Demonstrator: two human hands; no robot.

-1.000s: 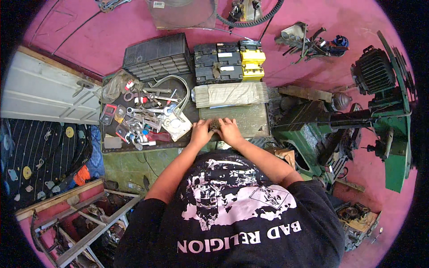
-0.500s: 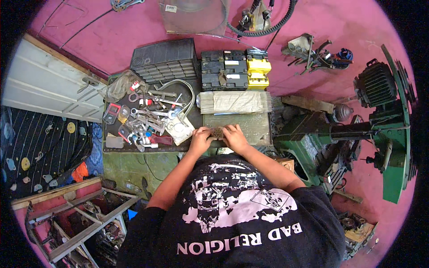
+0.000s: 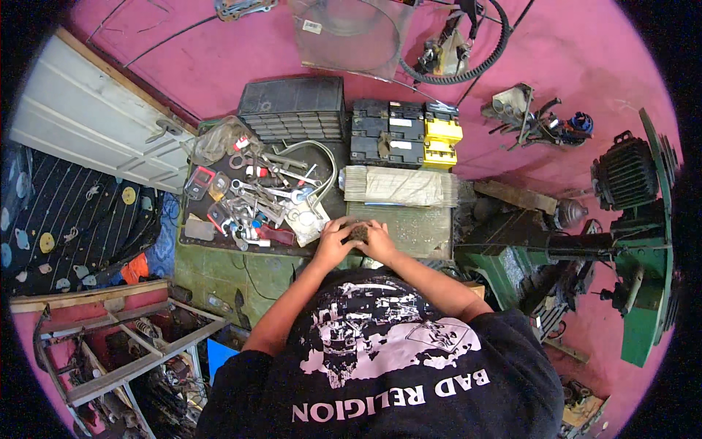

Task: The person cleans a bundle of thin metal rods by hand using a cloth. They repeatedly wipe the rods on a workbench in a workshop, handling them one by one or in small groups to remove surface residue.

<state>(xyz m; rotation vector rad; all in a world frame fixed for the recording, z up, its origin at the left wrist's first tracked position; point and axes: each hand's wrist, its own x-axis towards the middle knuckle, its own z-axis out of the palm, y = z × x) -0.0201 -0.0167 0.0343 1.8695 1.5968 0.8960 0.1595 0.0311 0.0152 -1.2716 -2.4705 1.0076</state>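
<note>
Close together at the near edge of the workbench, both my hands grip a small brown, rough-textured lump (image 3: 359,233) between them. My left hand (image 3: 336,241) curls its fingers round the left side of the lump, and my right hand (image 3: 378,238) holds it from the right. Its exact kind is too small to make out. Just beyond my right hand lies a flat, ribbed greyish panel (image 3: 420,225). A white card-like sheet (image 3: 306,222) with a round mark is beside my left hand, at the edge of a heap of wrenches (image 3: 263,201).
Behind the ribbed panel rests a pleated pale block (image 3: 398,186). Black and yellow batteries (image 3: 406,132) and a dark drawer cabinet (image 3: 292,102) stand at the back. A green machine (image 3: 504,267) is on the right; a metal frame (image 3: 131,358) stands at lower left.
The whole view has shifted, so the bench appears lower and farther right. My hands have drawn closer together around the brown lump, which is still in my grip.
</note>
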